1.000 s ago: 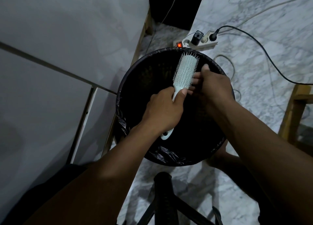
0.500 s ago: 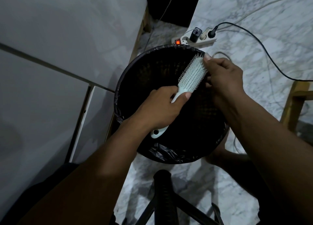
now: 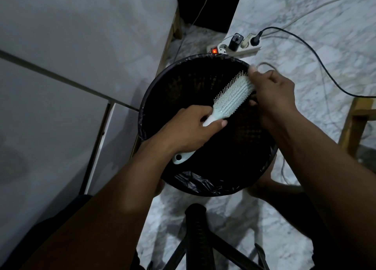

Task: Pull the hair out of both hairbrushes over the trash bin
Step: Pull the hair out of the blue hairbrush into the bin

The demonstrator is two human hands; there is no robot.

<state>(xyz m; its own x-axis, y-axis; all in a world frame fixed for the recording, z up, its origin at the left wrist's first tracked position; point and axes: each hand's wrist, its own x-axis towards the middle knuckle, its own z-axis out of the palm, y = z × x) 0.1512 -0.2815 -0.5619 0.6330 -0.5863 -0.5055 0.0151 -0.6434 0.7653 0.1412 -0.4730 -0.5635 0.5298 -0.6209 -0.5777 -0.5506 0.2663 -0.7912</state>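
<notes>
- The left hand (image 3: 189, 131) has its grip wrapped around the handle of the pale hairbrush (image 3: 230, 98), fingers curled over the top and the thumb pressed along the near side just below the brush head.
- The handle's end, with a hanging hole in it, sticks out below the left hand's heel.
- The right hand (image 3: 274, 94) has its grip pinched together at the far tip of the brush head, fingertips (image 3: 252, 69) pressed against the bristles; whether any hair is caught between them cannot be told, as that spot is blurred.
- The hairbrush lies tilted, the handle low toward the person and the head raised toward the far right, bristles facing up and to the left.
- The brush is held over the open mouth of the trash bin (image 3: 154, 98), its head above the bin's far-right part.
- The trash bin is round and dark, lined with a black bag (image 3: 195, 183) that is folded over the rim and crumpled at the near edge.
- The inside of the bin is too dark to show its contents.
- The bin stands on a marble-patterned floor (image 3: 305, 52), close beside a white cabinet panel (image 3: 71, 46) on the left.
- Just behind the bin lies a power strip (image 3: 234, 47) with a glowing red switch and plugs in it; a black cable (image 3: 325, 66) runs from it to the right.
- A wooden leg (image 3: 354, 125) stands at the right edge.
</notes>
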